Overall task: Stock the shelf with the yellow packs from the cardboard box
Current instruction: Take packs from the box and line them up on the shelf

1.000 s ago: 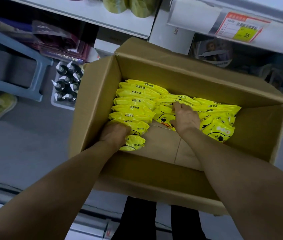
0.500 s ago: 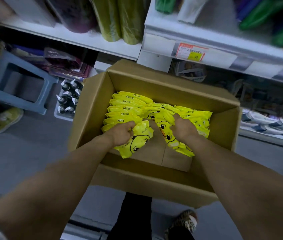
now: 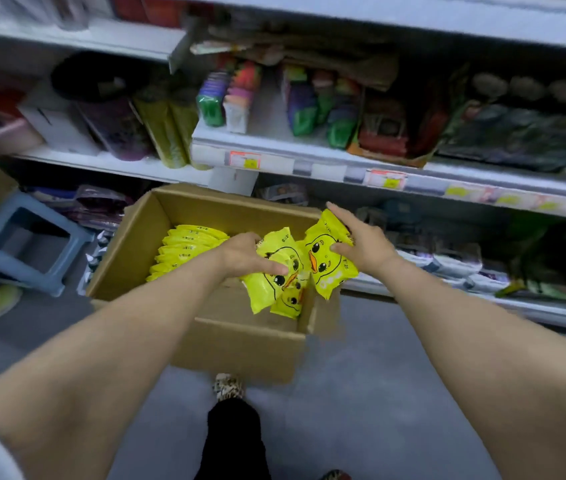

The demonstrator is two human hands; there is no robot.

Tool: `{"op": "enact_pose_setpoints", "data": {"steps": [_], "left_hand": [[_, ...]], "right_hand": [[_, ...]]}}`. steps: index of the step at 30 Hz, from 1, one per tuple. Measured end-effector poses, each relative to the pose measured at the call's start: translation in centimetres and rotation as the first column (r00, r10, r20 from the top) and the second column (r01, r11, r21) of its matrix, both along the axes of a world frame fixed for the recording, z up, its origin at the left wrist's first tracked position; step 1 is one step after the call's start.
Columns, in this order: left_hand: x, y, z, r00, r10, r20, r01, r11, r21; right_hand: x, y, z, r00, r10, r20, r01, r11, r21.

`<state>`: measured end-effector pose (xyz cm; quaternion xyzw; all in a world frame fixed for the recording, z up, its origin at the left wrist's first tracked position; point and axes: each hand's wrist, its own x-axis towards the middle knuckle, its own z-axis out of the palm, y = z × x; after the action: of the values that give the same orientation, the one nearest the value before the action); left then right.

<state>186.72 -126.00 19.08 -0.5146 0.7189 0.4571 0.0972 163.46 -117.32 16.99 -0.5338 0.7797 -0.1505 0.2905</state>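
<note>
1. The left hand (image 3: pixel 243 258) is closed round a small bunch of yellow packs (image 3: pixel 267 282), with the thumb laid across their fronts and the fingers hidden behind
2. The right hand (image 3: pixel 361 247) is clamped on a further pack (image 3: pixel 326 268), thumb on the printed face and fingers over its upper edge; the two lots touch at their edges
3. Both lots are held above the right end of the cardboard box (image 3: pixel 129 251); a row of packs (image 3: pixel 188 247) stands on edge by its left wall
4. The step in hand is judged to be the carry from box to shelf (image 3: pixel 309 166); which tier is meant cannot be told
5. A raise and a forward reach to a free gap are called for next, with the grip kept firm, as several packs are held in one hand
6. The packs are seen as flat, glossy pillow sachets, bright yellow, printed with a cartoon duck face and orange beak; they are expected to be soft and slippery
</note>
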Motion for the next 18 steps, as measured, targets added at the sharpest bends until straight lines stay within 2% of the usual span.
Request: {"op": "enact_pose_setpoints", "data": {"steps": [3, 11, 14, 18], "left_hand": [[-3.4, 3.8, 3.8, 0.996, -0.089, 0.025, 0.091, 0.992, -0.086], [-13.6, 9.6, 12.2, 0.961, -0.252, 0.114, 0.275, 0.902, -0.332], [-17.3, 11.1, 15.2, 0.956, -0.289, 0.038, 0.281, 0.879, -0.384], [-22.3, 11.8, 18.7, 0.944, -0.327, -0.046, 0.29, 0.887, -0.359]], "right_hand": [[-3.8, 4.5, 3.8, 0.996, 0.034, -0.079, -0.036, 0.999, -0.021], [-12.7, 15.3, 12.6, 0.99, -0.07, -0.119, 0.056, 0.991, -0.122], [-16.1, 18.1, 14.9, 0.981, -0.122, -0.15, 0.093, 0.978, -0.186], [-20.6, 20.2, 17.4, 0.959, -0.17, -0.226, 0.114, 0.964, -0.24]]}}
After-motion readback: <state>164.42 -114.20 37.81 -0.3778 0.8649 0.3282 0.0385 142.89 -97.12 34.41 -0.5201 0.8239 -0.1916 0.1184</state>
